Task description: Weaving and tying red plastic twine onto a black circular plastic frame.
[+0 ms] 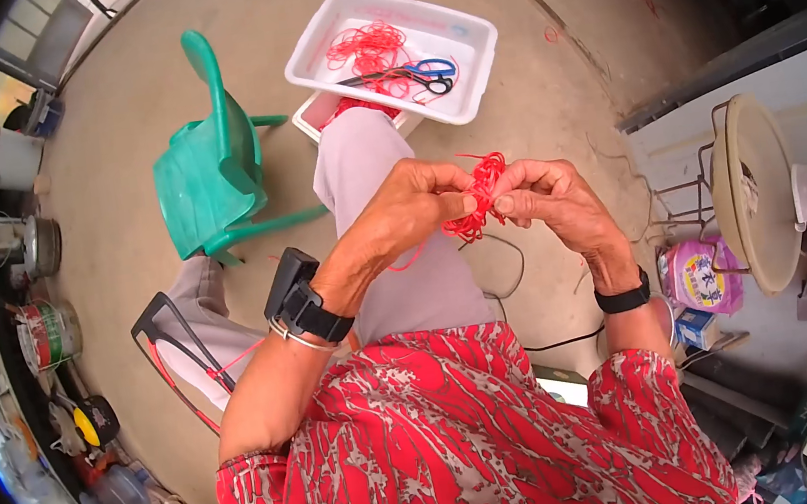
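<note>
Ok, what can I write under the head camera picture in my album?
Left fingers and right fingers pinch a red string bundle, with a white tub beyond.

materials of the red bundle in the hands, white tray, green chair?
Red bundle: probably plastic cord, fairly glossy; thin looping strands catch highlights, though coated string is possible.
White tray: likely moulded plastic, smooth; rounded corners, flared rim.
Green chair: looks like moulded plastic, slight sheen; uniform colour, smoothly curved parts.

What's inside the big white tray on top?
Inside the white tray there's tangled red string, plus blue and black scissor handles. The string covers part of the bottom, so anything hidden underneath can't be seen.
</note>
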{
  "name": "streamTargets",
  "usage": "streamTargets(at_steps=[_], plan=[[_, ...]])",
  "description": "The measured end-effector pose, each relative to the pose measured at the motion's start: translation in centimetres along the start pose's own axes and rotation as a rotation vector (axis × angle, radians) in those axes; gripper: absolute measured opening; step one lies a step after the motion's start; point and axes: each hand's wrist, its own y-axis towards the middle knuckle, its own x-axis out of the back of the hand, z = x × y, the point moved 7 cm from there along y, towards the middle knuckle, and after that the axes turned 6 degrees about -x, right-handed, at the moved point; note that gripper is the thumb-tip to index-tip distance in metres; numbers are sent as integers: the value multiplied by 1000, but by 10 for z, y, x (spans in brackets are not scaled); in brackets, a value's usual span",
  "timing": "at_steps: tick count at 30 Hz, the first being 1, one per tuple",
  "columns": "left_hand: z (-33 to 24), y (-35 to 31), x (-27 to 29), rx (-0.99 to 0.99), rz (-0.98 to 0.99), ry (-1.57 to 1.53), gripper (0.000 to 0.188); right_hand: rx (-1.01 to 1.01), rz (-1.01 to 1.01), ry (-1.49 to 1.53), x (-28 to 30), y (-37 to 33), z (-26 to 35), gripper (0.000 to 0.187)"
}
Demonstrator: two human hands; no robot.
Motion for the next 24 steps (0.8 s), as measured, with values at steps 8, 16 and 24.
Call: streamTargets(at_steps=[8,16,24], plan=[[-8,-9,-18,91,-45,-117,13,-64,-27,155,-6,3,-12,13],[-6,0,3,54,12,49,15,-83,147,390,0,20,-15,8],[-27,11,27,79,-57,101,17,59,41,230,8,27,17,17]])
